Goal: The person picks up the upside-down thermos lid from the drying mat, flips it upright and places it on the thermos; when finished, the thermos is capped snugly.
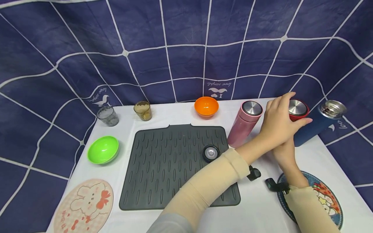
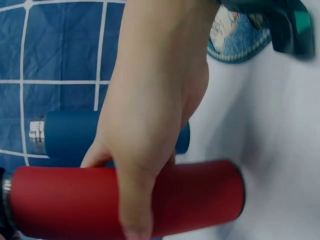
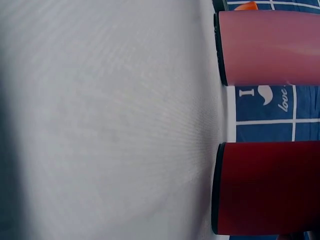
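Observation:
A red thermos stands at the right of the table between my two hands. My left hand grips its silver-topped lid, thumb on one side and fingers on the other. Lower down, my right hand holds the body; in the left wrist view the thumb of this right hand lies across the red side. A blue bottle, its metal mouth uncovered, stands just behind to the right. To the left is a pink thermos with its lid on.
On the grey mat lies a round black lid. An orange bowl, a green bowl, an amber glass and a grey glass line the back and left. A rabbit placemat and a blue patterned plate lie in front.

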A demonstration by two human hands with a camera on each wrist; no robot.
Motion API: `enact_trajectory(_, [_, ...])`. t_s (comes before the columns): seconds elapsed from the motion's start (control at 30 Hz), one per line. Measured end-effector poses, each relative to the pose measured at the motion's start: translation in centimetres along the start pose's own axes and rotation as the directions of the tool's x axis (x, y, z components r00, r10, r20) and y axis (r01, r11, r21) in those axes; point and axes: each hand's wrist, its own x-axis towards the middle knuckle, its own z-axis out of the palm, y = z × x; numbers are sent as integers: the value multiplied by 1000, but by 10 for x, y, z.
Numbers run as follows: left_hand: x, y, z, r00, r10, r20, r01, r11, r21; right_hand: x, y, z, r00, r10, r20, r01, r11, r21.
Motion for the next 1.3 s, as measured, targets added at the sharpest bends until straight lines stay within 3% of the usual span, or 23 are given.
enact_trajectory(0.23, [1,-5,12,997,-67,-38,58,976,-209,-2,-7,2,1000,2,-20,-3,1000,-21])
enact_trajectory(0.4, [-2,-8,21,995,-99,1,94,946,-312,-5,-7,2,999,29,-32,-31,998,-46])
enact_trajectory(0.53, [-6,-13,26,994,-112,8,108,933,-343,-2,-1,2,999,33,-29,-34,998,-50])
enact_trajectory(0.7, [-7,-16,27,993,-108,-39,83,913,-400,5,18,2,998,47,-35,-49,996,-73])
enact_trajectory(0.77, [-9,-18,27,994,-100,-51,70,907,-415,5,15,2,998,44,-34,-46,997,-69])
enact_trajectory(0.93, [-13,-17,27,997,-69,-20,53,899,-434,5,18,0,998,41,-57,-47,993,-110])
enact_trajectory(1.13, [-10,-13,30,981,-191,-18,163,879,-448,6,28,1,999,17,-40,-20,997,-77])
enact_trajectory(1.2, [-11,-15,32,981,-189,-44,149,880,-452,6,28,2,999,21,-40,-23,998,-51])
enact_trajectory(1.3, [-12,-17,33,989,-134,-58,92,880,-466,6,28,1,997,42,-61,-48,995,-93])
